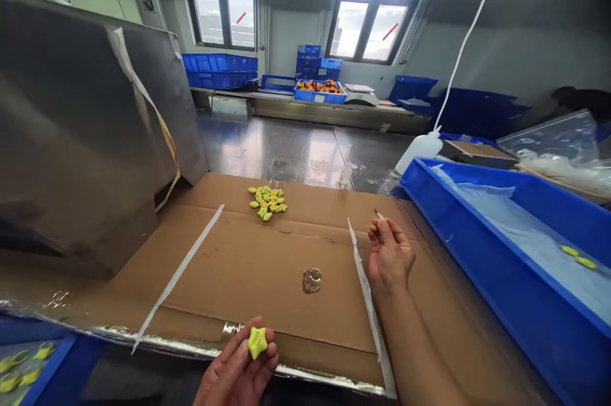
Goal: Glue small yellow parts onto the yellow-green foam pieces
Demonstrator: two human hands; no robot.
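Observation:
At the cardboard's front edge, my left hand (243, 361) pinches a small yellow-green star-shaped piece (258, 343) between thumb and fingers. A dark line or slit shows on its face. Further forward on the right, my right hand (390, 253) is closed on a thin tool with a dark pointed tip (378, 213); most of it is hidden by my fingers. Between my hands, a small clear cup (312, 280) stands on the cardboard (258, 266). A cluster of similar yellow-green pieces (266, 200), some with orange marks, lies toward the back.
On the right stands a blue tray (477, 237) lined with pale sheet, with yellow pieces (577, 257) inside. A white squeeze bottle (420, 150) sits behind it. A tall dark panel (86, 139) borders the left. Another blue bin (60, 364) is at lower left.

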